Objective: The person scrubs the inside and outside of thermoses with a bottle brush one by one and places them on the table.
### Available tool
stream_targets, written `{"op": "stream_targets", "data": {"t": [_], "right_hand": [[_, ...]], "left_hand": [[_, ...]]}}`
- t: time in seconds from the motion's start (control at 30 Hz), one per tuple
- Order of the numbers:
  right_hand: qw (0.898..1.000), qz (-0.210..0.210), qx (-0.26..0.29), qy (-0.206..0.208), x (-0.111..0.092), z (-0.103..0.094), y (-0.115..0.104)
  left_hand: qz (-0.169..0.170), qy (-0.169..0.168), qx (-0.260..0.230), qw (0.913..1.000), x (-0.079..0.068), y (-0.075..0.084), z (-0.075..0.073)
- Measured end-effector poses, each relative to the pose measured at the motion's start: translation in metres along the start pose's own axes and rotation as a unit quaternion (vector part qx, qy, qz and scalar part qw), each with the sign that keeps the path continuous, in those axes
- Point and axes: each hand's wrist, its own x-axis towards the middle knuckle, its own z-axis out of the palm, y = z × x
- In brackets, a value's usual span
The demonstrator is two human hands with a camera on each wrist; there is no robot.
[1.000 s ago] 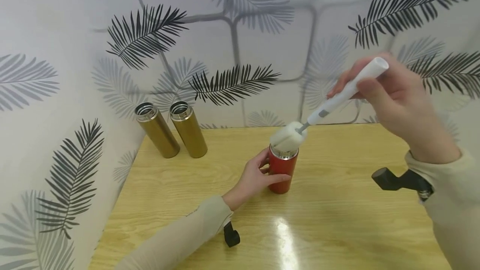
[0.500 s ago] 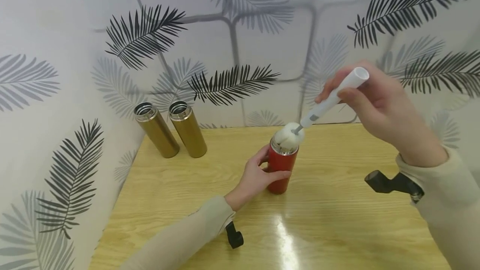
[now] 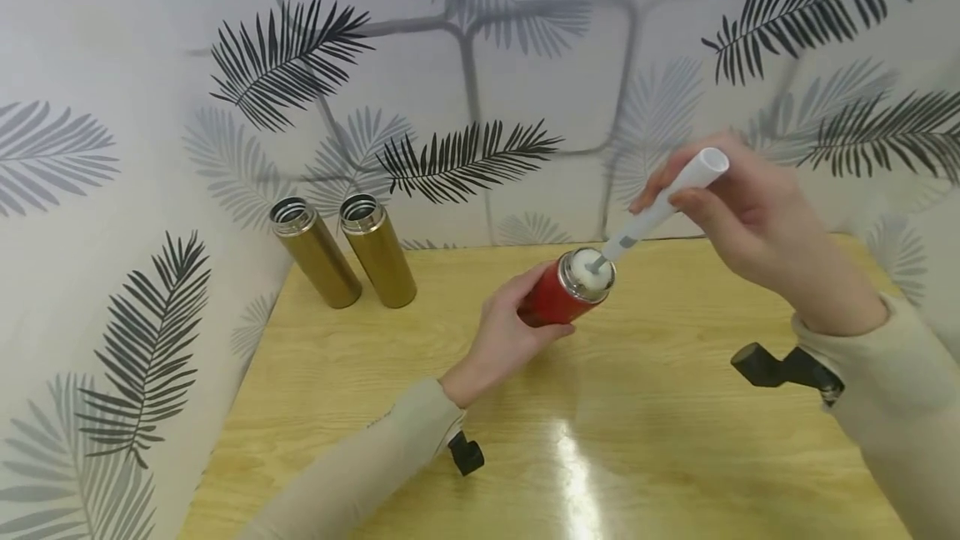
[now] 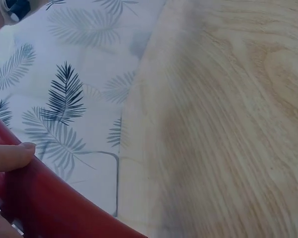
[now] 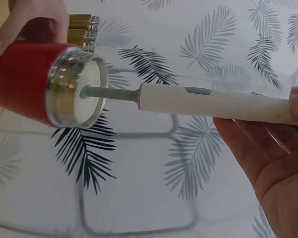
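Note:
My left hand [image 3: 506, 336] grips a red vacuum flask [image 3: 555, 298] round its body, and the flask leans with its open steel mouth toward the right. In the right wrist view the white sponge head [image 5: 92, 89] of a bottle brush sits inside that mouth, filling it. A grey stem joins the sponge to the white handle [image 3: 667, 207]. My right hand [image 3: 757, 223] pinches this handle between thumb and fingers, up and to the right of the flask. Only part of the red flask [image 4: 49, 198] and a few left fingers show in the left wrist view.
Two gold flasks [image 3: 315, 261] without lids stand side by side at the back left of the wooden table [image 3: 660, 440]. Behind the table rises a wall [image 3: 525, 90] with a leaf pattern. A black camera mount sits on each wrist.
The sponge head has gone from above the flask's mouth down into it. My right hand has moved left and down, while my left hand has tilted the flask to the right.

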Motion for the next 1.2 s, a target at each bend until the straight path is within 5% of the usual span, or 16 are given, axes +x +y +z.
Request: {"op": "stream_targets", "data": {"t": [0.3,0.43,0.6,0.8,1.2], "right_hand": [[0.994,0.025,-0.104,0.033,-0.033,0.008,0.029],[0.991,0.039,-0.120,0.030,-0.044,0.014,0.038],[0.994,0.070,-0.089,0.004,-0.057,0.026,0.043],[0.992,0.101,-0.079,0.023,-0.062,0.024,0.041],[0.989,0.052,0.065,0.119,-0.054,-0.004,0.025]], "left_hand": [[0.028,0.017,0.061,0.9976,0.012,0.024,-0.002],[0.009,0.012,0.079,0.9968,0.013,0.026,-0.001],[-0.011,0.007,0.096,0.9953,0.010,0.022,-0.001],[-0.012,-0.009,0.109,0.9939,0.009,0.018,-0.001],[-0.023,-0.012,0.132,0.9910,0.001,0.011,-0.009]]}}
